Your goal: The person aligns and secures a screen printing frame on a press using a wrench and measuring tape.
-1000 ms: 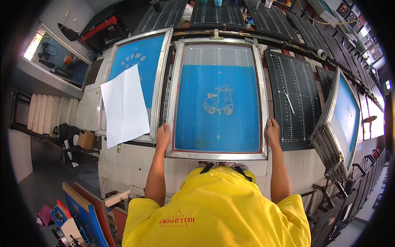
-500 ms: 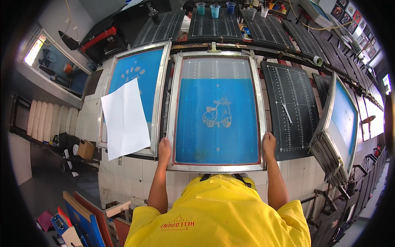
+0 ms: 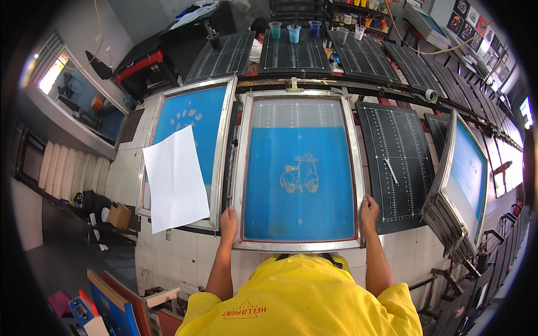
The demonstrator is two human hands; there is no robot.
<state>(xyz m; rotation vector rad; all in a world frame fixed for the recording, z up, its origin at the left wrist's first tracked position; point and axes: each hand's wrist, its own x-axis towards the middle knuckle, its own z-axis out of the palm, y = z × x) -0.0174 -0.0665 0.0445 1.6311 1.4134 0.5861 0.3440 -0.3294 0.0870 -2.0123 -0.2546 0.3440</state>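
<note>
A silk-screen frame (image 3: 357, 179) with silvery metal bars lies over a dark platen in front of me. Its blue-coated mesh (image 3: 328, 213) carries a pale scooter picture, with a lighter uncoated strip across the far end. My left hand (image 3: 228, 219) is closed around the near part of the left bar. At the same height on the right bar, my right hand (image 3: 369, 213) is closed too; some fingers are hidden under the metal. A clamp (image 3: 292, 85) meets the middle of the far bar.
Left of me, white paper (image 3: 176, 179) covers part of another screen frame (image 3: 228, 117). A wrench (image 3: 391, 171) lies on the black platen (image 3: 400, 196) at right. Stacked screens (image 3: 448, 207) lean farther right. Cups of ink (image 3: 294, 35) stand on the far platens, where a person (image 3: 256, 47) is partly visible.
The whole scene sits lower in the picture, as my view has tilted up. Both hands keep their hold on the screen frame's sides, and the frame shows no clear movement against the platens.
</note>
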